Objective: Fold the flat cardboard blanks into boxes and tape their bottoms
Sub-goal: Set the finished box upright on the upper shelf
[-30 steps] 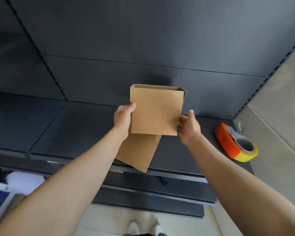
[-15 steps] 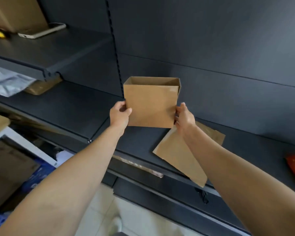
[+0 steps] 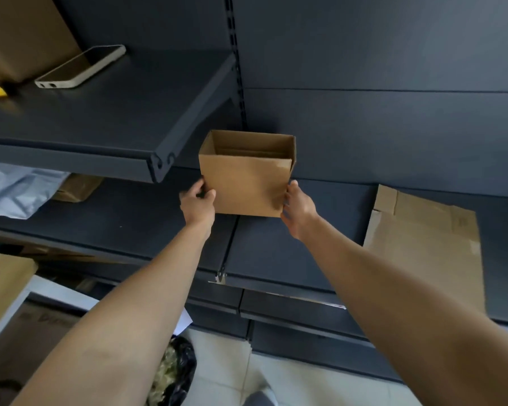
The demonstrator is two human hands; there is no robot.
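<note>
Dark grey metal shelving unit [image 3: 393, 54]: fills the far side of the scene.
Upper dark grey shelf [image 3: 115, 112]: far left, projecting toward the viewer.
Lower dark grey shelf [image 3: 147, 224]: runs from left to right under it.
Flat brown cardboard blank [image 3: 428, 250]: lies on the lower shelf at right, well apart from the hands, its near edge reaching past the shelf front.
Large brown cardboard carton [image 3: 21, 30]: far left corner of the upper shelf.
Crumpled white plastic sheet [image 3: 12, 189]: left end of the lower shelf.
Small folded brown cardboard box [image 3: 247, 186]: upright, top open, at centre over the lower shelf; whether its base touches the shelf cannot be told.
Left hand [image 3: 197, 202]: grips the box's lower left edge, fingers curled round it.
Right hand [image 3: 298, 210]: holds the lower right edge, thumb on the near face.
White-edged smartphone [image 3: 79, 67]: lies flat on the upper shelf, just beside the carton.
</note>
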